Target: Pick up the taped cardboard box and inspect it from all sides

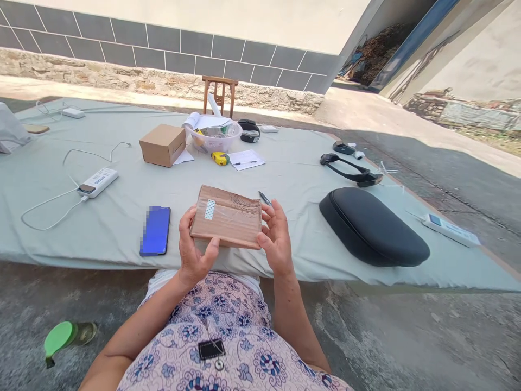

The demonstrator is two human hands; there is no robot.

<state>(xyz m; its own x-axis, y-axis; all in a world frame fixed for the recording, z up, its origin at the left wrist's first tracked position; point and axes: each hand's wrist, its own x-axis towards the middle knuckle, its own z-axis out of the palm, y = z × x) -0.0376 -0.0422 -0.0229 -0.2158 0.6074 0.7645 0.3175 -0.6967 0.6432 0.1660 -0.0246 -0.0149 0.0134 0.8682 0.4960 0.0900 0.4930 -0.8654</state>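
A flat brown box (236, 214) with a wood-like pattern and a small patterned blue-white patch is held up over the table's near edge. My left hand (197, 251) grips its left side, thumb on the front edge. On the right side, my right hand (278, 236) holds the box with thumb and fingers at its corner. A dark pen (265, 199) shows just beyond my right fingertips; whether they touch it I cannot tell. To the left of my left hand lies a phone (157, 231) with a blue screen.
On the cloth-covered table (101, 228) are a cardboard box (161, 145), a filled basin (215, 142), a yellow tape measure (220, 158), paper (254, 159), a black case (372, 225), a black headset (350, 171) and a white power bank (97, 182) with cable. A wooden chair (220, 80) stands behind.
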